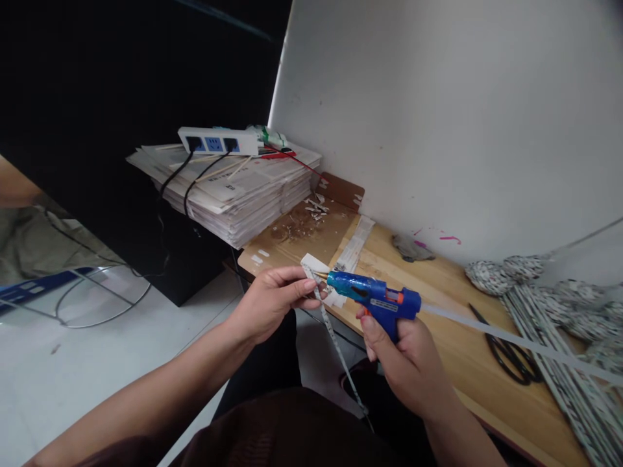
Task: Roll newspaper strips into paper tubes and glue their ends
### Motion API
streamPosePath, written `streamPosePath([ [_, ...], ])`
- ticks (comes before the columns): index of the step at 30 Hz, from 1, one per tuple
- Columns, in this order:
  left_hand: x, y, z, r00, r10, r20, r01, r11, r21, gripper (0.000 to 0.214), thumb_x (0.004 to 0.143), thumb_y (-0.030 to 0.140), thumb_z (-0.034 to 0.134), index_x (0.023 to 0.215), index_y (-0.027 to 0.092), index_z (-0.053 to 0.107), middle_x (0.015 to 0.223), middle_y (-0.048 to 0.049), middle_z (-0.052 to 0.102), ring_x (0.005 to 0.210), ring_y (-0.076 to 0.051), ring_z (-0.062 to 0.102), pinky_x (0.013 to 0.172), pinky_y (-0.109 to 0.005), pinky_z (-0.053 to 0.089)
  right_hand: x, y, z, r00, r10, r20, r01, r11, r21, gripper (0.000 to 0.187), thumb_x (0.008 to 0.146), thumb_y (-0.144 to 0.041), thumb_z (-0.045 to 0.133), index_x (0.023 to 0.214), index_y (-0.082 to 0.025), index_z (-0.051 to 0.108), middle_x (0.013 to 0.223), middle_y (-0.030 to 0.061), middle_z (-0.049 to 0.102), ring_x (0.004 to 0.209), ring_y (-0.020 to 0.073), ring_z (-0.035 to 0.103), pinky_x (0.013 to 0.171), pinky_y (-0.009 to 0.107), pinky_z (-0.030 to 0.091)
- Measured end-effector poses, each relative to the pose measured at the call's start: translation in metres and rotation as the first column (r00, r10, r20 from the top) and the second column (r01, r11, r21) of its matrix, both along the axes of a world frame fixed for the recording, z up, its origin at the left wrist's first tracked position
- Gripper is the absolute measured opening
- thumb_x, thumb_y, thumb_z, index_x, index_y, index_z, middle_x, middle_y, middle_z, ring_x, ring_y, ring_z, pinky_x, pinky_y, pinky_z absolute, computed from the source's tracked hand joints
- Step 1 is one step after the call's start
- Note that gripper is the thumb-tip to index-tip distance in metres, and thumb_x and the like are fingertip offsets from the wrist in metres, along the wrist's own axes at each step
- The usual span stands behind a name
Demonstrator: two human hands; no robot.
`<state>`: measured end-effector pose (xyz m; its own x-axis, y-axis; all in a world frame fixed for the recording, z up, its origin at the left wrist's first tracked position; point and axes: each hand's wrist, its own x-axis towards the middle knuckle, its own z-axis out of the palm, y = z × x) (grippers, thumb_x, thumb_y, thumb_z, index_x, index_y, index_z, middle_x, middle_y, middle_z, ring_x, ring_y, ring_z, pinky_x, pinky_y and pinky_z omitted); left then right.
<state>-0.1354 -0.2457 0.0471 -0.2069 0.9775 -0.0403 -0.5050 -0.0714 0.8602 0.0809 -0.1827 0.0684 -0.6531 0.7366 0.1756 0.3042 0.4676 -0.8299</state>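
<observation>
My right hand (406, 353) is wrapped round the handle of a blue hot glue gun (365, 288), whose nozzle points left. A long whitish glue stick (487, 327) trails out of its back end. Between thumb and fingers, my left hand (275, 298) pinches a thin printed-paper strip (335, 344) that hangs down towards my lap. The nozzle tip is right at the strip by my left fingertips; whether it touches cannot be made out. Just behind the fingers shows a small white piece (314, 261).
A newspaper stack (233, 214) carries a power strip (219, 141) with two black plugs. Paper scraps (316, 207) lie on cardboard on the wooden table (438, 292). Black scissors (511, 357), rolled paper sticks (549, 370) and woven paper balls (487, 277) are at right. Part of another person's arm (17, 185) shows at left.
</observation>
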Motion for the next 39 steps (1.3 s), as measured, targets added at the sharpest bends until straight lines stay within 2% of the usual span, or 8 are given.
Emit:
streamPosePath([
  [7, -0.002, 0.001, 0.0, 1.0, 0.003, 0.018, -0.003, 1.0, 0.009, 0.013, 0.076, 0.025, 0.079, 0.084, 0.016, 0.078, 0.08, -0.0051, 0.074, 0.075, -0.013, 0.07, 0.068, -0.02, 0.059, -0.002, -0.001, 0.009, 0.999, 0.026, 0.039, -0.032, 0.99, 0.139, 0.016, 0.094, -0.028, 0.053, 0.1, -0.022, 0.067, 0.054, -0.002, 0.054, 0.054, 0.0162, 0.054, 0.053, 0.028, 0.04],
  [15, -0.001, -0.001, -0.002, 1.0, -0.001, 0.029, 0.001, 1.0, 0.006, 0.015, 0.075, 0.025, 0.08, 0.086, 0.015, 0.077, 0.081, -0.0059, 0.075, 0.076, -0.013, 0.07, 0.068, -0.02, 0.059, 0.0, -0.002, 0.01, 0.996, -0.003, 0.086, -0.014, 0.982, 0.188, 0.017, 0.092, -0.027, 0.055, 0.077, -0.022, 0.062, 0.052, -0.0013, 0.054, 0.053, 0.0155, 0.055, 0.049, 0.027, 0.038],
  [22, -0.002, 0.0, -0.003, 1.0, -0.007, 0.029, 0.007, 1.0, 0.01, 0.012, 0.077, 0.024, 0.079, 0.085, 0.014, 0.077, 0.083, -0.0062, 0.076, 0.078, -0.014, 0.071, 0.068, -0.019, 0.059, 0.0, -0.004, 0.012, 0.996, -0.031, 0.087, 0.011, 0.975, 0.221, 0.013, 0.091, -0.026, 0.055, 0.086, -0.022, 0.066, 0.052, -0.0018, 0.053, 0.055, 0.0163, 0.056, 0.052, 0.027, 0.042],
  [28, -0.003, -0.001, -0.003, 0.999, 0.004, 0.032, -0.004, 1.0, -0.005, 0.014, 0.077, 0.025, 0.079, 0.088, 0.015, 0.077, 0.083, -0.0068, 0.076, 0.077, -0.014, 0.071, 0.068, -0.02, 0.059, -0.002, -0.005, 0.014, 0.997, -0.037, 0.074, 0.012, 0.95, 0.312, 0.012, 0.09, -0.026, 0.057, 0.081, -0.023, 0.065, 0.053, -0.0012, 0.051, 0.055, 0.0182, 0.054, 0.059, 0.033, 0.045],
  [31, -0.003, -0.001, -0.003, 1.0, 0.011, 0.016, -0.011, 1.0, -0.022, 0.015, 0.077, 0.025, 0.078, 0.087, 0.014, 0.077, 0.084, -0.0078, 0.076, 0.077, -0.014, 0.071, 0.068, -0.021, 0.058, -0.003, -0.005, 0.012, 0.996, -0.056, 0.075, 0.023, 0.926, 0.378, 0.009, 0.09, -0.025, 0.058, 0.083, -0.024, 0.065, 0.065, 0.0032, 0.06, 0.064, 0.0217, 0.058, 0.067, 0.038, 0.046],
  [33, -0.003, -0.001, -0.003, 1.0, 0.014, 0.01, -0.014, 1.0, -0.025, 0.016, 0.076, 0.026, 0.079, 0.087, 0.014, 0.078, 0.084, -0.0083, 0.076, 0.077, -0.015, 0.071, 0.068, -0.021, 0.058, -0.003, -0.005, 0.009, 0.994, -0.061, 0.088, 0.019, 0.912, 0.41, 0.007, 0.09, -0.025, 0.058, 0.093, -0.024, 0.065, 0.08, 0.0071, 0.066, 0.076, 0.0249, 0.062, 0.072, 0.041, 0.047],
  [36, -0.003, -0.002, -0.004, 1.0, 0.027, 0.006, -0.027, 0.999, -0.033, 0.018, 0.076, 0.026, 0.079, 0.09, 0.014, 0.078, 0.086, -0.0085, 0.076, 0.078, -0.016, 0.071, 0.068, -0.022, 0.059, -0.002, -0.005, 0.003, 0.991, -0.089, 0.102, 0.038, 0.905, 0.425, 0.012, 0.091, -0.027, 0.058, 0.102, -0.023, 0.061, 0.088, 0.0094, 0.068, 0.078, 0.0255, 0.064, 0.068, 0.038, 0.047],
  [39, -0.004, -0.002, -0.004, 0.999, 0.049, 0.001, -0.049, 0.998, -0.046, 0.018, 0.075, 0.026, 0.08, 0.089, 0.014, 0.078, 0.085, -0.0083, 0.075, 0.078, -0.016, 0.071, 0.068, -0.022, 0.059, -0.001, -0.004, 0.001, 0.984, -0.142, 0.111, 0.089, 0.916, 0.391, 0.012, 0.09, -0.032, 0.059, 0.095, -0.021, 0.06, 0.079, 0.008, 0.067, 0.069, 0.0239, 0.062, 0.062, 0.036, 0.043],
])
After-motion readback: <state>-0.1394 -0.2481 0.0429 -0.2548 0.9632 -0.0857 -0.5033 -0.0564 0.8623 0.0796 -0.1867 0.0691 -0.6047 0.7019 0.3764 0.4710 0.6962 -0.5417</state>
